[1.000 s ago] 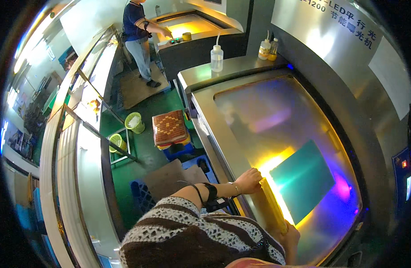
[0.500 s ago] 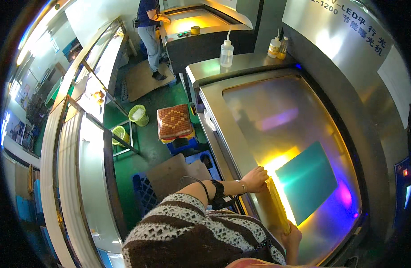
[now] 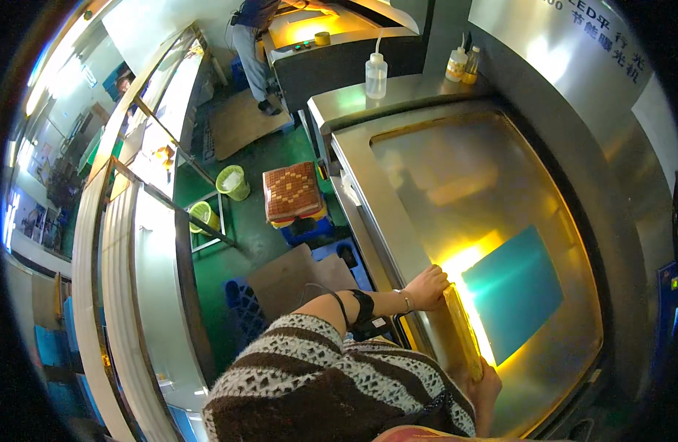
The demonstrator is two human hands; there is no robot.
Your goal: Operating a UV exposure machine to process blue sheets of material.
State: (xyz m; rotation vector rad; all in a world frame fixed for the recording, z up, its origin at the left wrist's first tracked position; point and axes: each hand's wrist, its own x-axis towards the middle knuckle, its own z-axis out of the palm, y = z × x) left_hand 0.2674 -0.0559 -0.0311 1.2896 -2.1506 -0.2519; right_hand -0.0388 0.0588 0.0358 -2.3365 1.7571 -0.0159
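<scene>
My left hand point(image 3: 429, 288) is closed on the upper end of a long, narrow yellow piece point(image 3: 462, 330) at the near edge of the machine bed. Its exact kind cannot be made out. My right hand point(image 3: 486, 389) grips the lower end, its fingers partly hidden. Bright yellow-white light runs along the piece's far side. Right beside that light, a flat blue-green sheet point(image 3: 514, 291) lies on the metallic machine bed point(image 3: 457, 199). A black device is strapped to my left forearm.
A clear squeeze bottle point(image 3: 376, 77) and two smaller bottles point(image 3: 457, 65) stand on the machine's far ledge. Behind it a person point(image 3: 249, 55) leans over another lit bed. On the left are a stool with a patterned cushion point(image 3: 291, 190), green bins point(image 3: 233, 182) and a long rack.
The purple and blue glow on the bed has gone, leaving golden light. The other person has bent forward with an arm stretched over their bed. My hands keep their hold; the view shifts slightly.
</scene>
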